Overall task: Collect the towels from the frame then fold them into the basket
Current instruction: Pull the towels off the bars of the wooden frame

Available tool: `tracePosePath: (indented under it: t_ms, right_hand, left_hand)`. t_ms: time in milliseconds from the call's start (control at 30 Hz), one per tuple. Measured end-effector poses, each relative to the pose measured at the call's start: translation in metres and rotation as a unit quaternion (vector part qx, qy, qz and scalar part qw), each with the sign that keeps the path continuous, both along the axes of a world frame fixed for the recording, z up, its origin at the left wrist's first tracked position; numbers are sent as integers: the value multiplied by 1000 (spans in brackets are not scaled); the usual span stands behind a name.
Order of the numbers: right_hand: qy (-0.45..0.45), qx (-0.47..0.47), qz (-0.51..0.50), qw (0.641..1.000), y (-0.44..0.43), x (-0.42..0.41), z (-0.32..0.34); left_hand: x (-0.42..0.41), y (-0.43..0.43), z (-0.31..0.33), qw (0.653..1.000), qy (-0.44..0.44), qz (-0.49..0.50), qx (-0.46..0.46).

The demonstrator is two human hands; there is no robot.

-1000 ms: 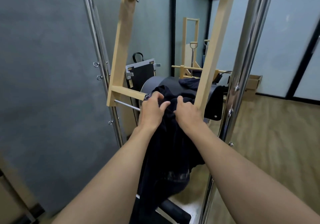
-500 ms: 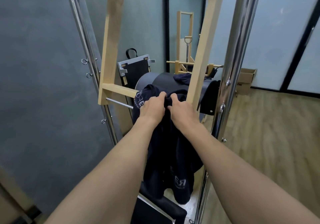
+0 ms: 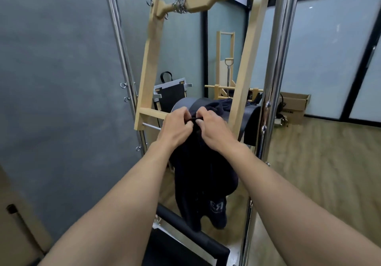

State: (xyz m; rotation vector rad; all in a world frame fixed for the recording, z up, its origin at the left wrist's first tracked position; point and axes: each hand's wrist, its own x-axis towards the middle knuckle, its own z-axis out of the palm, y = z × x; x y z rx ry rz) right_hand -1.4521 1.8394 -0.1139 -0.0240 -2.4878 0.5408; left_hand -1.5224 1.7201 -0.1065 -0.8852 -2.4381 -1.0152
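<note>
Both hands were locked on: the left hand [image 3: 176,130] and right hand [image 3: 215,132], knuckles almost touching, each pinched the bunched top edge of the dark towel [image 3: 203,175] at the low crossbar [image 3: 151,113] of the wooden frame [image 3: 148,65]. From that grip the towel hung straight down, long axis vertical, loose end dangling just above the black pad [image 3: 191,243], and neither hand was nearer, since they shared one fold. Whether the edge lay over the bar I couldn't tell because the hands hid it, and no basket showed.
</note>
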Motion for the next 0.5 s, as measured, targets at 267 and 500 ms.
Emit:
tracePosePath:
  t_ms: [267, 500]
  right_hand:
    - [159, -166, 21, 973, -50, 64, 42]
    - [-26, -168, 15, 985, -39, 125, 5]
  left_hand:
    - [62, -60, 40, 995, 7, -42, 86]
    - [112, -67, 18, 995, -34, -52, -83]
